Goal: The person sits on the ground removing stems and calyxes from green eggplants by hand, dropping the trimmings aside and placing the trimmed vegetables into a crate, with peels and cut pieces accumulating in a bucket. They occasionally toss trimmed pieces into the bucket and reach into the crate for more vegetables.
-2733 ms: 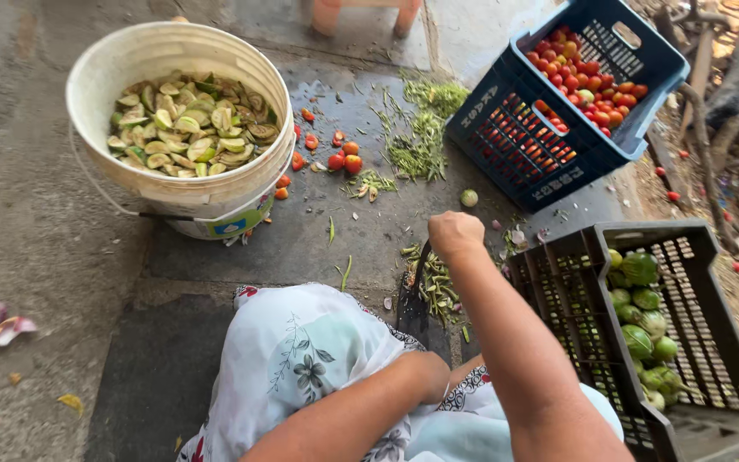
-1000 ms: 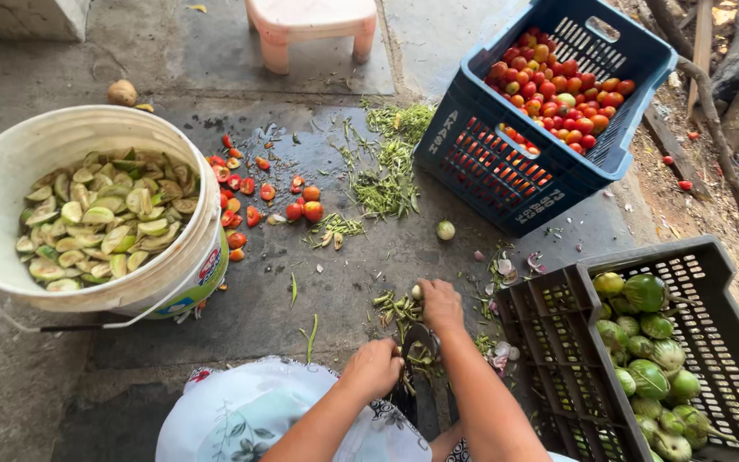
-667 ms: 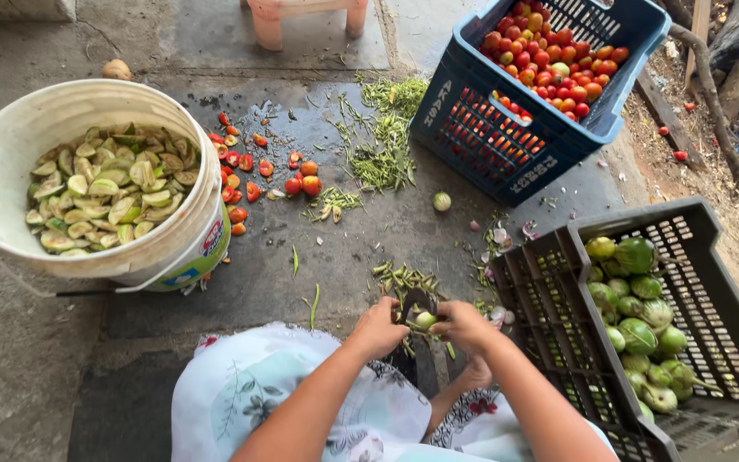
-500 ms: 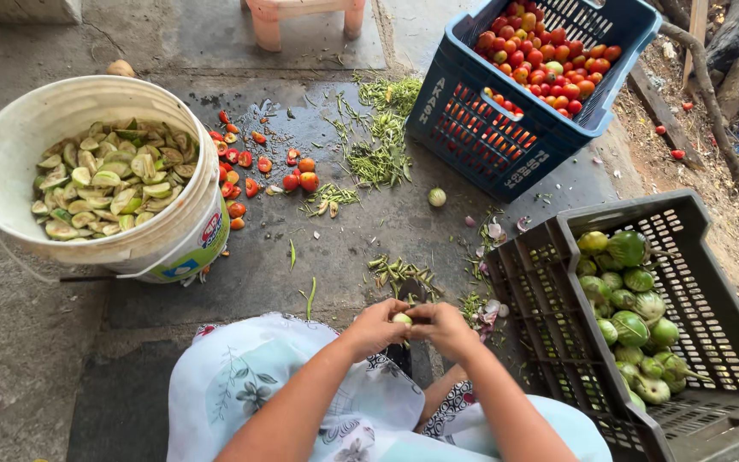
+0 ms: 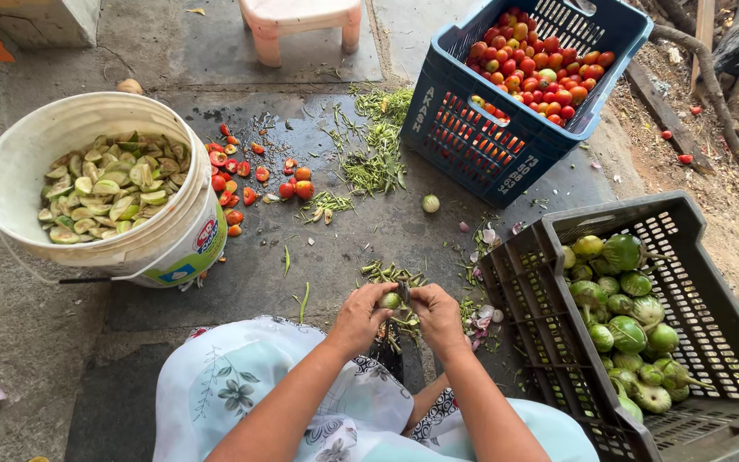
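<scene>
Both hands are together over one small green eggplant (image 5: 390,300), held just above the wet concrete floor (image 5: 241,282), right beside the near-left corner of the black crate (image 5: 549,231). The left hand (image 5: 361,315) is closed around the eggplant, and the right hand (image 5: 438,315) pinches at its top with the fingertips. There's something thin and dark between the hands, but I can't tell what it is.

That black crate holds more green eggplants (image 5: 626,325). Its long wall runs close alongside the right forearm, so that side is pretty tight. A little pile of green stems (image 5: 391,274) sits on the floor just beyond the hands, near the crate's corner.

Further out from the crate, a blue crate of red tomatoes (image 5: 540,68) stands well apart, with a loose pale eggplant (image 5: 430,203) on the floor between the two crates. Off to the far left of the black crate there's a white bucket (image 5: 173,248) full of cut slices, with scattered tomatoes (image 5: 292,184) beside it. The floor between bucket and hands is open apart from scraps.
</scene>
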`<state>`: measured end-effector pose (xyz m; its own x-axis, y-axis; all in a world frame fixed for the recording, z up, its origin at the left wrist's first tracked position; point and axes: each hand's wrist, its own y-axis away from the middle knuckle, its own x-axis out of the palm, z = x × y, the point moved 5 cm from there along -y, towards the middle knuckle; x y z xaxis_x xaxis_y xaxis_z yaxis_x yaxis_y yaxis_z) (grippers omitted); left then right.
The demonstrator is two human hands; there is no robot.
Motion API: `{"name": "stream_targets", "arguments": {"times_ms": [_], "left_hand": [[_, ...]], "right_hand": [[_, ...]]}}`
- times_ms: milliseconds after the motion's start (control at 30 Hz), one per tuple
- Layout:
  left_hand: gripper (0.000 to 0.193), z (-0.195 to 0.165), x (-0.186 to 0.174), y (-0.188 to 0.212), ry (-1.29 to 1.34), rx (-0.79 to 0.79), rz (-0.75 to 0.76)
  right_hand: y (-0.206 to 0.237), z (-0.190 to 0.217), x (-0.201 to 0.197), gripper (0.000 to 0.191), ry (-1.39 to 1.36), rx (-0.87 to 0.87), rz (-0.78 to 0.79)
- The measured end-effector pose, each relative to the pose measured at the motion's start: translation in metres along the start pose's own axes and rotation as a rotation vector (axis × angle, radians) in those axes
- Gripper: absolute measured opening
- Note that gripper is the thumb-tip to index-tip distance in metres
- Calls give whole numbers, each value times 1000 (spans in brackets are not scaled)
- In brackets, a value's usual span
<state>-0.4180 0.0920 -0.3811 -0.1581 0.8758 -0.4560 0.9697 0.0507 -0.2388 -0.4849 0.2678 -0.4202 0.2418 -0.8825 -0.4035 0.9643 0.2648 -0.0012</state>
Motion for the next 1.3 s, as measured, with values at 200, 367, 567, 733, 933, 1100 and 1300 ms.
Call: {"name": "stream_targets", "arguments": {"times_ms": [200,367,567,733,933,1100,1300], "left_hand": [[43,42,20,0,130,-259,67],[37,103,50,11,-78,-601,120],[44,136,57,16,536,-622,-50],[43,89,55,23,799,-491,62],[42,30,30,18,607,-420,46],[41,8,14,15,377,-285,-10],[39,17,21,13,311,-242,-77]], "right_hand": [[-9,-14,8,10,368,-151,-28],[-11,-56,26,11,615,-18,39],[-7,-49,12,39,514,37,55],[16,-25,16,39,-444,373,271],[17,-8,3,33,-471,292,190],[15,-14,-4,37,-511,271,212],[14,-30,4,32,-546,203,186]]}}
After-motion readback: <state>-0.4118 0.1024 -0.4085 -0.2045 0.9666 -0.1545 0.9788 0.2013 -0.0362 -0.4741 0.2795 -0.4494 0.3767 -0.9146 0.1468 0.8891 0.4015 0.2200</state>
